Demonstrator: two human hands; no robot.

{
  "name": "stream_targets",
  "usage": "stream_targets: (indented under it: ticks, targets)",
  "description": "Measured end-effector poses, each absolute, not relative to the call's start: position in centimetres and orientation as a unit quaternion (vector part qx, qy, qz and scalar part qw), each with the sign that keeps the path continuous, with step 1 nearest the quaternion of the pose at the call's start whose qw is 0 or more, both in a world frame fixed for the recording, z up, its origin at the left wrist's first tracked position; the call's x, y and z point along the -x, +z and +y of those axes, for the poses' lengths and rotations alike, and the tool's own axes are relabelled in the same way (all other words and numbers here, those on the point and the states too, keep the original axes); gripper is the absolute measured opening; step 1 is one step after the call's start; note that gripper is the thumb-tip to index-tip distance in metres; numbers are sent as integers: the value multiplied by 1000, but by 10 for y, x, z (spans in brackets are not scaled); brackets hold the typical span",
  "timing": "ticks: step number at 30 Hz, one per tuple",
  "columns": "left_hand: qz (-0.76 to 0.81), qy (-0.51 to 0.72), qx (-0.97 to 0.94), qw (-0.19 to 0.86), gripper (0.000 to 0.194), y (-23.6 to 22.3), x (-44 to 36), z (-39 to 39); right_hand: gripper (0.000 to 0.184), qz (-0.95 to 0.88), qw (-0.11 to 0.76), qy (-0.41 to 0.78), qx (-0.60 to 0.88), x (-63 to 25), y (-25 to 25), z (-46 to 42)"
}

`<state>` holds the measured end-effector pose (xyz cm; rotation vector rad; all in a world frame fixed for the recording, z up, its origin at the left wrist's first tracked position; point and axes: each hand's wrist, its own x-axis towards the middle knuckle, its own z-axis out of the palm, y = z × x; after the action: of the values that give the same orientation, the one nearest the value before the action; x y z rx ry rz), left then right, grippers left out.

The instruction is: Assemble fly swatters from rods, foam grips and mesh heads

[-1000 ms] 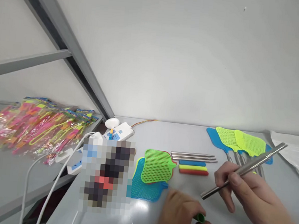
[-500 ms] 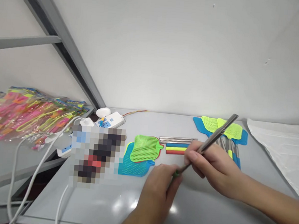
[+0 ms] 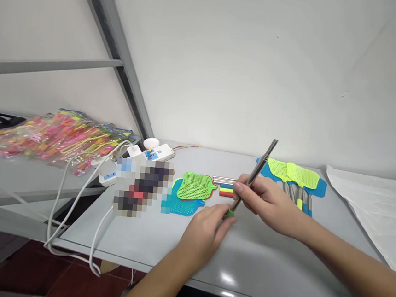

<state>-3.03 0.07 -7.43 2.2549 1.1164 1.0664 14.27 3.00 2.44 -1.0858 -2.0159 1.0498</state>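
Both hands work on one slim telescopic metal rod [image 3: 261, 164] with a green grip [image 3: 230, 213] at its lower end, held slanting up to the right above the table. My left hand [image 3: 202, 229] is closed around the green grip, hiding most of it. With thumb and fingers my right hand [image 3: 266, 201] pinches the metal part just above. Behind the hands lie loose fly swatter heads, a green one [image 3: 196, 186] overlapping a blue one [image 3: 183, 208]. Beside them are bare metal rods [image 3: 223, 181] and blue, yellow and red grips [image 3: 226, 194], partly covered by my right hand.
Several fly swatters with handles [image 3: 303, 176] lie at the back right, near a white plastic sheet [image 3: 367, 195]. On the left are power strips [image 3: 161, 152], white cables [image 3: 54, 200], a blurred-out patch [image 3: 144, 187] and a heap of bagged colourful items [image 3: 77, 138]. A metal frame post [image 3: 122, 58] rises there.
The camera view has shifted, showing more floor and the table's front edge. The rod now stands more steeply. Both hands keep hold of it.
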Motion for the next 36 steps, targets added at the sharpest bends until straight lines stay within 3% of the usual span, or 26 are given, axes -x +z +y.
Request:
stream_targets:
  ticks: [6, 10, 14, 17, 20, 23, 27, 30, 36]
  targets:
    - [426, 346, -813, 195, 16, -71, 32, -1, 28, -797, 208, 403, 399, -145, 23, 30]
    - [433, 339, -806, 220, 15, -65, 33, -2, 26, -756, 299, 416, 407, -147, 31, 33]
    - [435, 310, -808, 249, 14, -63, 32, -3, 18, -682, 393, 510, 348, -137, 35, 35]
    - [431, 301, -811, 255, 15, -64, 32, -4, 27, -591, 416, 625, 296, -121, 29, 32]
    - [425, 332, -796, 274, 15, -64, 34, -8, 38, -503, 474, 667, 279, -108, 26, 28]
    - [424, 402, -723, 368, 16, -60, 36, -11, 42, -459, 546, 648, 267, -103, 36, 25]
    - [338, 534, -448, 632, 39, -53, 36, -2, 47, -458, 595, 601, 275, -104, 48, 22]
    - [239, 510, -256, 785, 50, -47, 33, 11, 49, -457, 620, 580, 267, -104, 48, 19]
    - [165, 464, -163, 855, 55, -25, 12, 21, 49, -494, 628, 540, 265, -114, 56, 5]
